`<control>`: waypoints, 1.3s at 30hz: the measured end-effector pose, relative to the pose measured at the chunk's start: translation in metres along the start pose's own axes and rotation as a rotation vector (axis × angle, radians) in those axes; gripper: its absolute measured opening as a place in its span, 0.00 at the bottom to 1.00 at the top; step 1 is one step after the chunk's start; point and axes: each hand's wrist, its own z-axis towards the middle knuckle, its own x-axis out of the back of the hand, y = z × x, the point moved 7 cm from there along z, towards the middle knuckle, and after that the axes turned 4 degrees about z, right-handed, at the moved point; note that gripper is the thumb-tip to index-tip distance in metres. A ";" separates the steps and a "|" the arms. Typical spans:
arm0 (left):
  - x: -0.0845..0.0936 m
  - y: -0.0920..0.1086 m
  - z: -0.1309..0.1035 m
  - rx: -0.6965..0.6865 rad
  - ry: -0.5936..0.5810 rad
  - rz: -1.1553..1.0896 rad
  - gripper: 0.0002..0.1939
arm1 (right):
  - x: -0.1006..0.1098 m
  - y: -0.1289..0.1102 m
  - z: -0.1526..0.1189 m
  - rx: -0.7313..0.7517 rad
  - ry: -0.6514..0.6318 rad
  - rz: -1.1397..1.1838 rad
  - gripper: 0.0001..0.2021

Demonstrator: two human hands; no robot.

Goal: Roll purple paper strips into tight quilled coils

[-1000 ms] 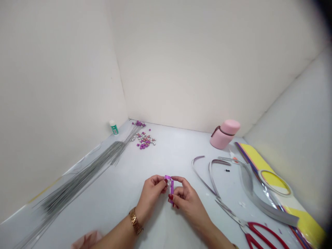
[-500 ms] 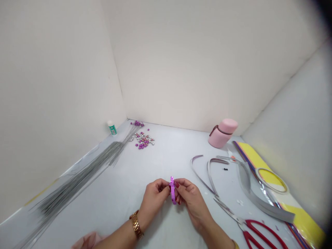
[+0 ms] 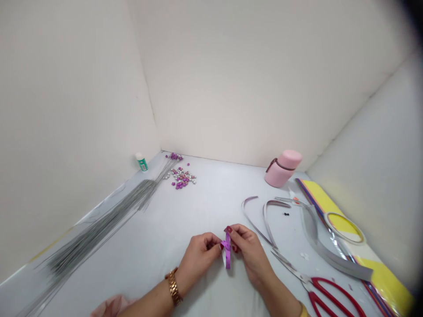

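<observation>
Between my two hands, low in the middle of the view, is a shiny purple paper strip, looped and hanging down a little. My left hand pinches a small folded part of it between thumb and forefinger. With its thumb and fingers, my right hand grips the strip at its upper end. To the right of my right hand lie narrow curved strips and a large pair of scissors with red handles. Up and to the left is a heap of small purple and silver folded stars.
Along the left lies a long bundle of thin grey wires, near a green-and-white glue stick. A pink flask stands at the back right. At right are a tape roll, yellow sheets and a wide grey strip.
Both hands have shifted slightly right with the purple strip. My right hand's fingers have moved up to its upper end, and the loop now hangs a little lower.
</observation>
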 end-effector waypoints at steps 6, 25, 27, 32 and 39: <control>-0.016 -0.002 -0.004 0.062 -0.163 -0.078 0.06 | 0.036 -0.005 0.015 0.092 0.204 0.131 0.11; -0.011 0.011 -0.010 -0.020 -0.106 0.029 0.08 | -0.003 0.005 -0.001 -0.037 -0.022 -0.001 0.14; -0.018 0.005 -0.009 0.018 -0.175 0.003 0.08 | 0.004 0.003 0.001 0.006 0.048 0.027 0.14; -0.018 -0.002 -0.004 0.041 -0.157 -0.033 0.11 | 0.001 0.011 0.001 -0.059 -0.004 0.005 0.16; -0.019 0.000 -0.007 0.009 -0.146 0.003 0.11 | -0.005 0.015 -0.004 -0.058 -0.006 -0.042 0.16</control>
